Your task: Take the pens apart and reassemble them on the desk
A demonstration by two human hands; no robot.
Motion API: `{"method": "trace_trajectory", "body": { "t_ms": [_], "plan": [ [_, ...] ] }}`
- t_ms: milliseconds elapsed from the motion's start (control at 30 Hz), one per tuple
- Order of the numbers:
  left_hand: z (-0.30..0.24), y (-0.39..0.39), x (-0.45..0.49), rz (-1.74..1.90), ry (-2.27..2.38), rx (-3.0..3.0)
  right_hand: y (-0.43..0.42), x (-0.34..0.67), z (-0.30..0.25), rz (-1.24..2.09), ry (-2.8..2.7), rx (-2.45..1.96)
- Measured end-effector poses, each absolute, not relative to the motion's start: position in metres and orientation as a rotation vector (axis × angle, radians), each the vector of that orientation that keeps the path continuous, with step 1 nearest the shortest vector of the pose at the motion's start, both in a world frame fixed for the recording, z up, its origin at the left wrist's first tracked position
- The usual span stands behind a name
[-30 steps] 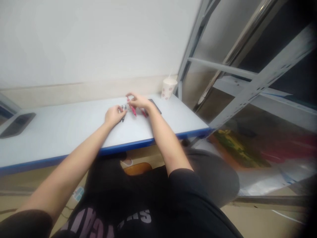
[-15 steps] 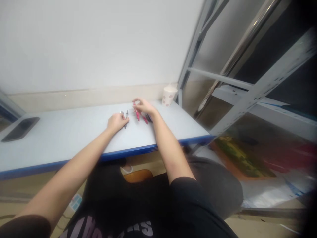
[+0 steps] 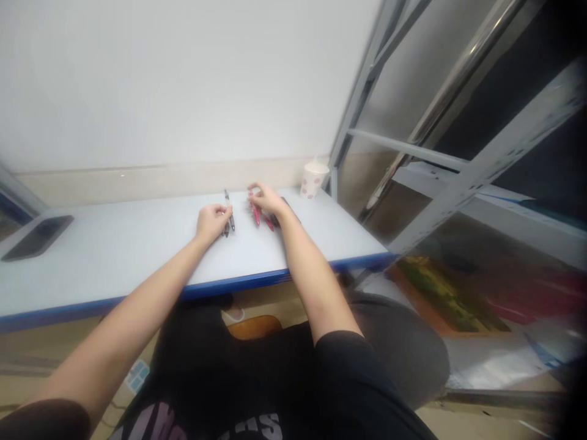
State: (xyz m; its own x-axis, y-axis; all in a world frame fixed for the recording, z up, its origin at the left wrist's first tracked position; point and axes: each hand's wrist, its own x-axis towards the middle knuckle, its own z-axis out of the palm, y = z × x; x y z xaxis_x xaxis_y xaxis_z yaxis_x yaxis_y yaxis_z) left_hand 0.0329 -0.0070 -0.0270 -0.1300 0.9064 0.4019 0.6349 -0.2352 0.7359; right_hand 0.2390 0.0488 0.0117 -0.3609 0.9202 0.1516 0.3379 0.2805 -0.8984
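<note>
My left hand [image 3: 212, 222] is closed, its thumb and fingertips pinching a black pen [image 3: 232, 221] that points away from me. Beside it, another dark pen [image 3: 225, 230] shows partly under the fingers. To the right, my right hand [image 3: 266, 198] has its fingers bent around the upper end of a red pen [image 3: 256, 216]. A second red pen [image 3: 268, 225] lies close by, under the edge of that hand. Some dark flat thing [image 3: 292, 209] is mostly covered by my right wrist, and I cannot make out its kind.
A lidded paper cup [image 3: 313, 179] with pink spots stands at the back right of the white table [image 3: 137, 244]. At the far left lies a dark flat rectangle [image 3: 39, 238]. A grey metal rack [image 3: 413, 143] rises along the right side, and a wall runs behind.
My left hand has shifted slightly left, and its black pen has moved with it. The right hand stays nearly in place at the red pens.
</note>
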Motion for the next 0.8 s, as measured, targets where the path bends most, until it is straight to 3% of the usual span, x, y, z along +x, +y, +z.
{"method": "trace_trajectory", "body": {
  "t_ms": [233,800],
  "plan": [
    [-0.021,-0.009,0.029,1.617,1.629,1.536,0.053,0.24,0.01,0.99,-1.868,-1.125],
    [-0.031,0.006,0.02,1.739,1.409,1.292,0.057,0.238,0.005,0.8,-1.875,-1.278]
  ]
}}
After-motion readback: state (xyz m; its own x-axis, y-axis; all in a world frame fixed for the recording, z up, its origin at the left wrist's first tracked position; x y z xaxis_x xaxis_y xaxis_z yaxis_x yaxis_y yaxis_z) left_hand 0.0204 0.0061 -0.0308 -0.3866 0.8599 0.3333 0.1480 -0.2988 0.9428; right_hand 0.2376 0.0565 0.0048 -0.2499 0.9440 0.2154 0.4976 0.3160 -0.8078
